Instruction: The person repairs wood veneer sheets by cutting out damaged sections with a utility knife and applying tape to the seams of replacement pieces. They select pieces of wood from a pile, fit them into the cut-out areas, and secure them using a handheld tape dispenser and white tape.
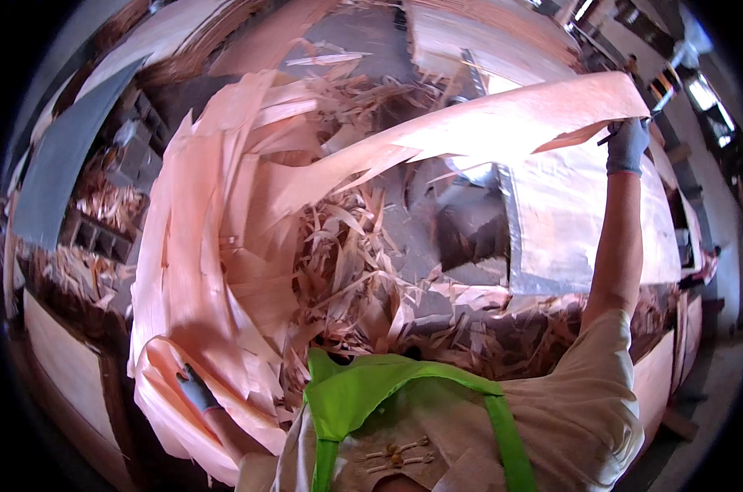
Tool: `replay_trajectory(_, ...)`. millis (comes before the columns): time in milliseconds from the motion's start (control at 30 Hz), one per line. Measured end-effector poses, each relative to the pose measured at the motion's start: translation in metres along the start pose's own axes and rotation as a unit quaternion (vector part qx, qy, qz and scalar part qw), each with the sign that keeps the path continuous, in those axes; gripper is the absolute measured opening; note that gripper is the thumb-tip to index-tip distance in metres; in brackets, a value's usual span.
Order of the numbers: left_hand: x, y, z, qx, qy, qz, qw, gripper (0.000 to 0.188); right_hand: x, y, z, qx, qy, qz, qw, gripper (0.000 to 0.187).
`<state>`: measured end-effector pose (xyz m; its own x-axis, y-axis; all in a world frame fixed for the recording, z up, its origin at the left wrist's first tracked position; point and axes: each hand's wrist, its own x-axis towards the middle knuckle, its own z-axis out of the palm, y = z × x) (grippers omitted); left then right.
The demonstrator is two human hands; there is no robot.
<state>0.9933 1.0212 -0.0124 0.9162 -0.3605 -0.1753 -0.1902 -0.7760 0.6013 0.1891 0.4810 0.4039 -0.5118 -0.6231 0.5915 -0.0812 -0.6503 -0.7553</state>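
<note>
My right hand (628,148), in a grey glove, is raised at the far right with its fingers closed on the end of a long, pale pinkish wood veneer strip (502,119). The strip stretches leftward across the view to a large bunch of veneer sheets (195,238) standing and draped at my left. My left hand (197,389), also gloved, is low at the left, inside a curled fold of these sheets. Its fingers look closed on the veneer, though part of them is hidden. The sheets have ragged, torn edges.
Veneer scraps (347,254) lie heaped on the floor in front of me. A table with a pale, shiny top (589,225) stands at the right. Stacked sheets (490,37) lie at the back. A dark grey panel (72,164) and grey hollow blocks (133,160) are at the left.
</note>
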Motion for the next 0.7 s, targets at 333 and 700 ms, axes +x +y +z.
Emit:
replay_trajectory(333, -0.253, 0.245, 0.198, -0.396, -0.413, 0.25, 0.781, 0.046, 0.01, -0.13, -0.323, -0.351, 0.004, -0.321, 0.88, 0.033)
replay_trajectory(700, -0.652, 0.513, 0.303, -0.253, -0.326, 0.692, 0.592, 0.068, -0.085, -0.336, -0.631, -0.453, 0.145, -0.185, 0.86, 0.036)
